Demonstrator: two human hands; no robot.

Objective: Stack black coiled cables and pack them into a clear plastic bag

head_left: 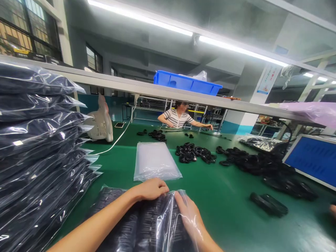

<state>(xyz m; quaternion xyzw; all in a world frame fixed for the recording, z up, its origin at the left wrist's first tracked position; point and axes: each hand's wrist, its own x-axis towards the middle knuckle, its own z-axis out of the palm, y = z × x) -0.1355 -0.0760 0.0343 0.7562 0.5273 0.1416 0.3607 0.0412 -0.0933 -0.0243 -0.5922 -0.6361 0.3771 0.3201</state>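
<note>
Two bare hands work at a clear plastic bag (151, 227) packed with black ridged items, lying at the near edge of the green table (217, 210). The left hand (153, 189) rests at the bag's far edge with its fingers curled in together; whether they pinch the film cannot be told. The right hand (190, 215) lies at the bag's right side, thumb along the upper edge and glossy film over part of the hand; its other fingers are hidden, so its grip cannot be told either.

Little writing can be read. A sign (265, 80) on the pillar carries a column of characters too small to make out. Rows of faint marks on the blue screen (312, 161) are illegible, as is the pale print on the dark boxes (39, 57) by the window. One white label (18, 142) shows on the tall stack of filled bags (39, 157), with no legible text.

The bottom edge cuts off the near end of the packed bag, the left edge cuts the stack, and the right edge cuts the screen. Just a sliver of skin (333, 210) shows at far right. Beyond a pile of flat clear bags (156, 161) and heaps of black coiled cables (195, 152), a person (178, 117) in a striped top sits across the table. Film pokes up from the blue bin (187, 83), whose contents are mostly hidden.
</note>
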